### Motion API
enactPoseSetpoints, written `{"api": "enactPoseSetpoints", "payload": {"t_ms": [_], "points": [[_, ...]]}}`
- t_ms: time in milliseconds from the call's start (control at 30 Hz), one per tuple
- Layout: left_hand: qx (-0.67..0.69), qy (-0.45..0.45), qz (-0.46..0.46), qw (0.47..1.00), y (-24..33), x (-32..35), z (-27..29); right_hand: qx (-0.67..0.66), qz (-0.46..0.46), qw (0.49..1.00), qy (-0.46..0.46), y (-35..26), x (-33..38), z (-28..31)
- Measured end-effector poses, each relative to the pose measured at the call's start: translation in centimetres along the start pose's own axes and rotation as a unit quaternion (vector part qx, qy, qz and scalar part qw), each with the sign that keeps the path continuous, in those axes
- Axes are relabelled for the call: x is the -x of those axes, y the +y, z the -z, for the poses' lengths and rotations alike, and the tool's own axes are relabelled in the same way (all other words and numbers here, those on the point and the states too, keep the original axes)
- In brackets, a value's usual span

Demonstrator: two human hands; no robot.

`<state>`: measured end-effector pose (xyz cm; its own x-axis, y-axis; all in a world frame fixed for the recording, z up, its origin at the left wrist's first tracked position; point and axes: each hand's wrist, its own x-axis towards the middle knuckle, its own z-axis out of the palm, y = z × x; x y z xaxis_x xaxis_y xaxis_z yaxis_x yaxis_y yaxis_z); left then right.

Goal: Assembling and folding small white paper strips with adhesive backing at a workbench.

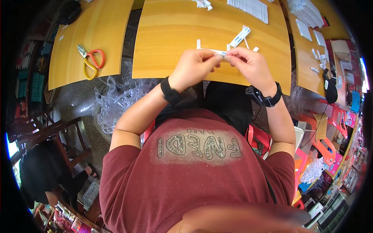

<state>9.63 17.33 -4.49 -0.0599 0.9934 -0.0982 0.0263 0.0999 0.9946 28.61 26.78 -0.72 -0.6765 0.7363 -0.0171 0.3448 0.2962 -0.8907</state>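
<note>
Over the near half of the middle table (167, 39), both hands meet at a small white strip with dark print (218, 51). My left hand (197, 65) pinches one end between thumb and fingers. At the other end, my right hand (251, 65) pinches it, and its fingers hide part of the strip. A larger white printed piece (240, 37) lies just beyond my right hand. Small white slips (198, 44) lie near my fingers on the tabletop.
A row of white flat pieces (250, 8) lies at the far side. Red-and-yellow-handled scissors (92, 61) rest on the left table (62, 73). White stacks (305, 11) stand on the right table. Clear plastic strips (116, 103) heap on the floor. Red stools (324, 149) stand at right.
</note>
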Motion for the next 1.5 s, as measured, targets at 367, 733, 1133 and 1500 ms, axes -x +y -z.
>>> {"api": "enactPoseSetpoints", "payload": {"t_ms": [367,733,1133,1500], "points": [[-0.409,0.197,-0.206,0.867,-3.2,1.7,3.1,0.030,-0.079,0.993,-0.078,1.4,-4.1,-2.0],[-0.423,0.194,-0.221,0.857,-3.4,1.7,3.1,0.049,-0.122,0.986,-0.103,1.1,-5.5,-3.1],[-0.418,0.194,-0.224,0.859,-3.6,1.6,3.1,0.115,-0.133,0.981,-0.085,0.5,-5.7,-3.7],[-0.445,0.174,-0.182,0.859,-2.8,-0.4,3.4,0.176,-0.139,0.967,-0.121,0.1,-5.8,-1.8]]}}
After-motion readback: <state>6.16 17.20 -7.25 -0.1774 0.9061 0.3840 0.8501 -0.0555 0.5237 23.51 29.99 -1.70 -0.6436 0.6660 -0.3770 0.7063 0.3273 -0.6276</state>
